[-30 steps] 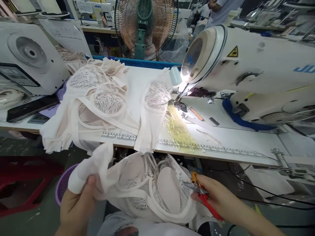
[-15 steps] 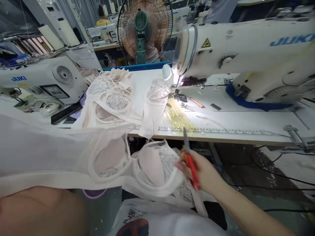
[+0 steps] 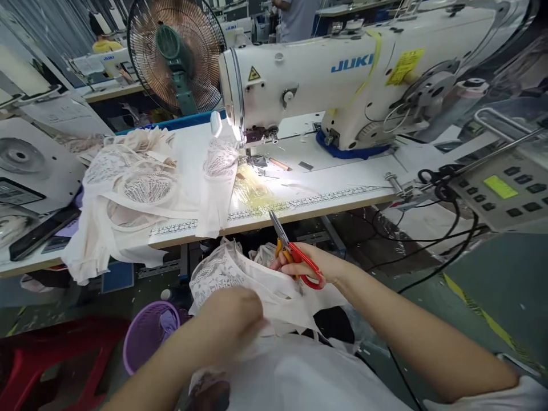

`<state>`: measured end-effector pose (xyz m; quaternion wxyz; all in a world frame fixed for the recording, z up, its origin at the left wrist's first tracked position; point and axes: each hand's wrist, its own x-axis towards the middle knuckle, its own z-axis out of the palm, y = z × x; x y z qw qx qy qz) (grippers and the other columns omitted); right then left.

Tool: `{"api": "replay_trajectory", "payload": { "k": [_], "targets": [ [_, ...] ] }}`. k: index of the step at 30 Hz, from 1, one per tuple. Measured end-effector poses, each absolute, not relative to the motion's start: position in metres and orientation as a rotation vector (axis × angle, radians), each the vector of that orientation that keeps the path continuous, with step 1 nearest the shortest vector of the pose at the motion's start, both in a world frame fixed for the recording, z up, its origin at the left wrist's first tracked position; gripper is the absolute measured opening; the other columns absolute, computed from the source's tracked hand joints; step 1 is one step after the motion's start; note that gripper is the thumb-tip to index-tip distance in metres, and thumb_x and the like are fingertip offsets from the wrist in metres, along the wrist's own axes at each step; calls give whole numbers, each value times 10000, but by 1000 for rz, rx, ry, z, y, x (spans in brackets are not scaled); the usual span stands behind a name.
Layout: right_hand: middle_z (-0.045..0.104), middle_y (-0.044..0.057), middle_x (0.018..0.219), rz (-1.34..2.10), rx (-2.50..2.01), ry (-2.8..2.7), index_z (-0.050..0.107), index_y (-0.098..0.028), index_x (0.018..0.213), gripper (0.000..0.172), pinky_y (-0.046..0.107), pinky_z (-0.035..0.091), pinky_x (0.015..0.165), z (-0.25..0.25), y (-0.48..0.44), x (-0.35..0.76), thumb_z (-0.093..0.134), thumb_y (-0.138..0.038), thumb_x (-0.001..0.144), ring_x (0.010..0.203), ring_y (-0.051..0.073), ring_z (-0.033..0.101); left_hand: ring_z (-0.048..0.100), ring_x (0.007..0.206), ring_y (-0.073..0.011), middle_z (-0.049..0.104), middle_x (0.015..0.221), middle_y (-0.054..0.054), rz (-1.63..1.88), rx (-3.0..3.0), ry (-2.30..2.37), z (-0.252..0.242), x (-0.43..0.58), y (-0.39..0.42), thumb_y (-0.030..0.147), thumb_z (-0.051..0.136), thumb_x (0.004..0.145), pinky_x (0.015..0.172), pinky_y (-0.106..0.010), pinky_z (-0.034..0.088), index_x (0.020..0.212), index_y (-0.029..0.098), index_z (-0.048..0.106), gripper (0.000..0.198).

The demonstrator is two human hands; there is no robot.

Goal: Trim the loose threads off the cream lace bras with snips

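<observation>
My right hand (image 3: 312, 262) is closed around a pair of scissors (image 3: 280, 231) with red and orange handles, the blades pointing up and away toward the table edge. Below the scissors, a cream lace bra (image 3: 222, 268) lies bunched across my lap. My left hand (image 3: 237, 314) is over the near side of the bra; motion smears it and its fingers are mostly hidden. Another cream bra (image 3: 214, 194) lies partly under the sewing machine's needle area, hanging slightly over the front edge. More bras (image 3: 145, 185) are heaped to its left.
The white table (image 3: 342, 180) has a ruler strip along its front edge. A sewing machine (image 3: 299, 74) stands on it, with a control panel (image 3: 500, 188) at right. A fan (image 3: 177, 51) is behind. A purple bin (image 3: 143, 337) and red stool (image 3: 64, 354) stand lower left.
The view has swung right. The bra, stretched out to the left before, is now gathered on my lap. My left hand has come in over it. The scissors stay in my right hand.
</observation>
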<state>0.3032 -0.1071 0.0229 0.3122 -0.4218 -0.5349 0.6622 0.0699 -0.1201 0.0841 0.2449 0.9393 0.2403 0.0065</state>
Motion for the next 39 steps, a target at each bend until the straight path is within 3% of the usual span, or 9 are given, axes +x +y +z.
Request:
{"api": "replay_trajectory", "payload": {
  "k": [2,4,9,11,18,30,33,37,39],
  "targets": [
    [662,97,918,1721,-1126,-1420,468,-182,710,346,280,466,598,23,-108,305,675,-459,701,747,173,608,606,975,-262,650,1055,-139,82,2641,762,77,73,-104,249,527,857,815,-397,507,929,133,599,154],
    [653,87,938,1632,-1191,-1407,475,-185,746,344,296,474,644,26,-109,308,659,-474,719,760,172,606,500,1164,-311,558,1235,-191,61,2707,689,69,80,-89,314,641,788,975,-497,409,1001,116,549,305],
    [610,14,739,1337,-1547,-1303,459,-207,691,311,303,438,632,27,-131,341,696,-408,697,699,181,561,585,1015,-276,639,1025,-122,-237,2770,537,59,97,-71,250,688,752,1061,-571,262,810,149,558,175],
    [582,-8,646,1332,-1641,-1285,450,-210,626,317,285,420,585,20,-148,350,718,-377,662,638,177,545,606,925,-248,636,973,-100,-282,2779,515,61,99,-69,181,623,788,1036,-559,298,760,154,567,68],
    [487,-54,619,1354,-1703,-1198,437,-219,680,241,236,373,528,-5,-175,318,672,-251,638,581,139,462,589,813,-234,626,878,-81,-154,2732,432,64,101,-57,183,495,851,785,-402,469,714,173,572,158],
    [414,-54,641,1350,-1456,-1166,385,-226,750,245,237,365,493,-4,-149,318,604,-327,709,540,112,382,525,599,-143,561,723,-4,-431,2383,793,92,96,-46,208,453,840,522,-235,389,686,191,478,157],
    [434,-33,696,1305,-1353,-1275,379,-229,741,219,253,376,521,21,-134,320,590,-279,713,578,125,392,529,617,-134,577,742,19,-534,2136,840,110,89,-42,192,487,807,527,-214,396,785,205,512,36],
    [473,-1,780,1214,-1259,-1463,361,-226,723,205,270,384,576,44,-111,316,566,-220,721,656,145,425,601,854,-204,629,1032,-55,-492,2082,827,109,90,-32,244,586,765,683,-266,455,1168,210,479,419],
    [472,-2,766,1187,-1254,-1548,378,-221,742,169,260,378,566,48,-103,312,546,-198,736,651,144,429,592,921,-228,616,1092,-88,-389,2085,753,102,99,-28,317,594,782,748,-289,456,1210,183,464,467]
  ]
}}
